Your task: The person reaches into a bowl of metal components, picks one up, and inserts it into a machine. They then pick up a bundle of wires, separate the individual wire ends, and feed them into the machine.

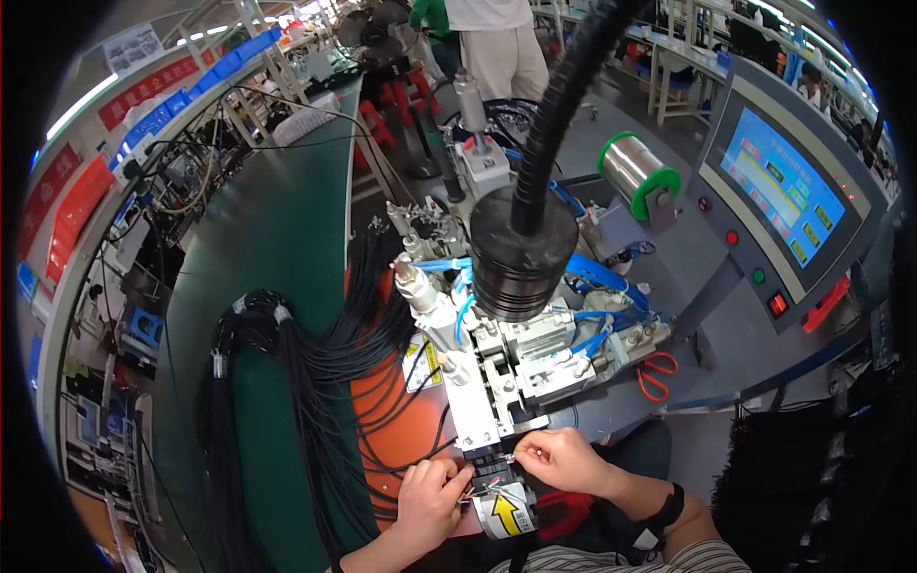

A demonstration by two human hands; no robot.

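Note:
My left hand (432,501) is closed at the front of a small bench machine (478,406), its fingertips against a dark block (493,468). Thin coloured wire ends (494,485) show beside those fingertips; what lies inside the grip is hidden. On the other side of the block, my right hand (565,460) pinches a small wire end with pale and reddish parts. Black cables (382,406) run over an orange mat (387,449) toward my left hand. Below the block sits a white rounded cover with a yellow arrow (506,514).
A black ribbed hose and round hood (523,253) hang over the machine. To the right stand a solder wire spool (638,175), a touchscreen panel (783,186) and red-handled scissors (657,375). Bundled black cables (258,325) lie on the green bench (258,205). A person (501,48) stands beyond.

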